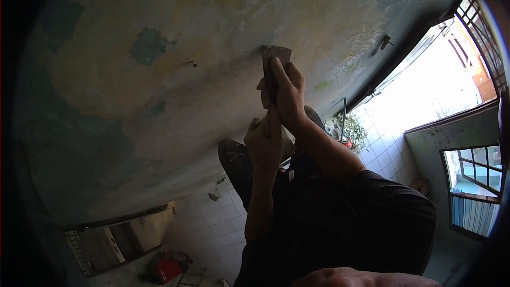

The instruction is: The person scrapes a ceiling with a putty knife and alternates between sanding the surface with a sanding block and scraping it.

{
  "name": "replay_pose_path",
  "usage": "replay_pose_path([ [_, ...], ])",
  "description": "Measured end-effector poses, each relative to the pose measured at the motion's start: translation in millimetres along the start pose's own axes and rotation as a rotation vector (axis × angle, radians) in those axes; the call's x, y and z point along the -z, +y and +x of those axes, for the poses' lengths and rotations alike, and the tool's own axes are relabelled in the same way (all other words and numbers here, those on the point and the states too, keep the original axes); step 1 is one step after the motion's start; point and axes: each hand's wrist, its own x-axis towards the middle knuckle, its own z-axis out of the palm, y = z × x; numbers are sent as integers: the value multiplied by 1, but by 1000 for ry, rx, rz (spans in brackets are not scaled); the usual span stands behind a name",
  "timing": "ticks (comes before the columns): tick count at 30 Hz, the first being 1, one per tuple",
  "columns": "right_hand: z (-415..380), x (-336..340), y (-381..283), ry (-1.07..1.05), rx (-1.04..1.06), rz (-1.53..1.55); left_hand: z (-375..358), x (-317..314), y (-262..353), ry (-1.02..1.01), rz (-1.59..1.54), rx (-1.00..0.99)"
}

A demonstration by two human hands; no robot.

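Note:
A flat scraper blade (pixel 277 54) touches the wall (pixel 212 37), whose paint is worn and patchy. My right hand (pixel 288 91) grips the scraper near its blade, the thumb lying along its face. Just below it, my left hand (pixel 264 141) is closed around the lower part of the tool. How much of the handle lies inside the fingers is hidden. Bluish-green patches (pixel 151 45) of paint show on the wall to the left of the blade.
A small nail (pixel 194 65) sticks out of the wall, and a fixture (pixel 385 42) sits near the bright opening at right. Below are a tiled floor (pixel 212 223), a plant (pixel 350 130), a red object (pixel 168 269) and a barred window (pixel 478 170).

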Motion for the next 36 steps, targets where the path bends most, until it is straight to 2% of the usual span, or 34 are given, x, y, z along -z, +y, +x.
replay_pose_path([
  [2, -3, 2, -1, 22, 10, 24, -4, -2, 2, -6, 24, 17],
  [4, -5, 8, -1, 78, 88, 132, -5, -5, -3, 65, -5, -140],
  [8, -8, 11, -1, 71, 32, -6, -10, -14, -6, 57, -49, -186],
  [13, -14, 7, 4, 44, -4, -118, -23, -11, -6, 54, -87, -22],
  [19, -10, 4, 4, 10, -15, -87, -20, -15, -3, 112, -108, -57],
  [29, -1, 3, 3, -5, -5, -36, -5, -16, -12, 89, -72, -41],
  [31, 2, 4, 4, -21, -5, -30, -4, -18, -18, 104, -61, -92],
  [36, 3, 6, 3, -32, 13, -88, -3, -22, -20, 72, -85, -20],
])
